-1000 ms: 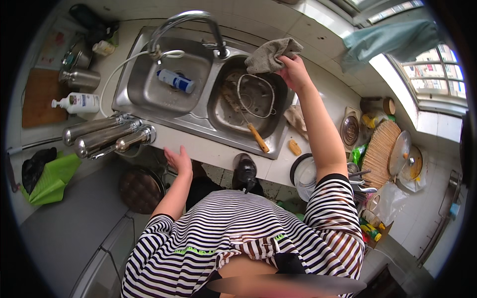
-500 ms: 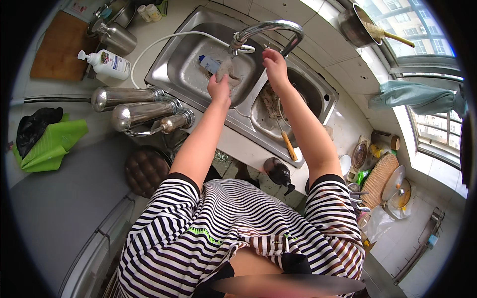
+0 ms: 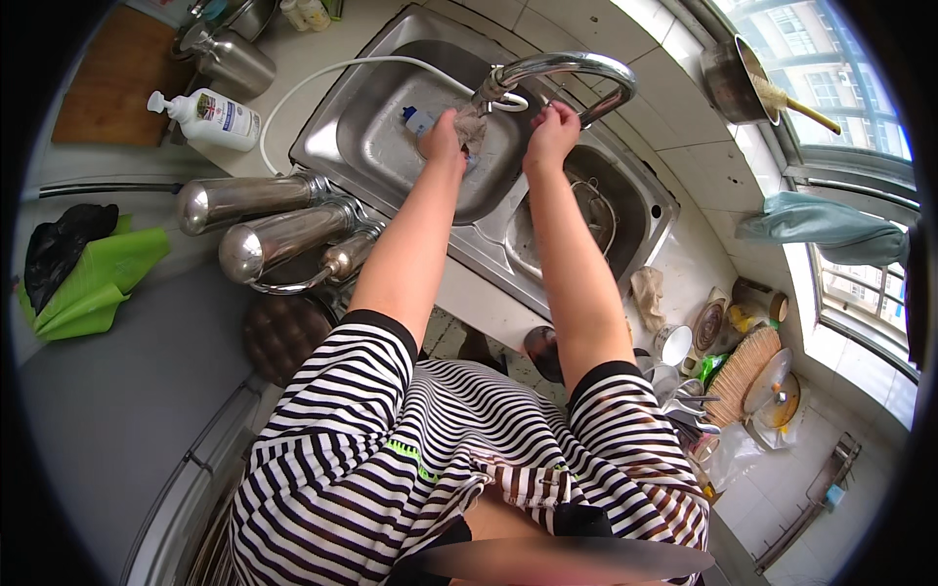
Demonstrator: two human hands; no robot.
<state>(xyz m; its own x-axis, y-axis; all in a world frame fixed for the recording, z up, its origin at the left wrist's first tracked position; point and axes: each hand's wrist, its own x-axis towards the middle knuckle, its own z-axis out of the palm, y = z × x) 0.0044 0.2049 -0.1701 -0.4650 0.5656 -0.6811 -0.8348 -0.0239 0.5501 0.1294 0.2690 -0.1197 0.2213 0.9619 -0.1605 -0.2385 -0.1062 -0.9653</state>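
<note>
My left hand [image 3: 444,142] is closed round a wet grey-brown cloth [image 3: 472,129] under the tap's spout, over the left basin [image 3: 371,161] of the steel double sink. Beside that hand in the basin lies a white bottle with a blue cap [image 3: 417,119], partly hidden. My right hand [image 3: 553,137] is raised beside the curved chrome tap [image 3: 572,64], close to its base. Its fingers are curled together, and what they hold, if anything, is hidden. Below my right forearm, the right basin [image 3: 635,195] contains a looped pale hose or wire [image 3: 611,220].
Left of the sink stand a white pump bottle [image 3: 223,119], a steel flask [image 3: 234,63] and chrome filter cylinders [image 3: 283,234]. On the right counter are a crumpled cloth [image 3: 647,295], a white bowl [image 3: 672,344] and stacked dishes. A pot [image 3: 733,83] sits by the window.
The view has shifted slightly. My left hand has turned and the cloth is bunched under the spout. My right hand's fingers have curled in. My right forearm now covers the wooden-handled tool.
</note>
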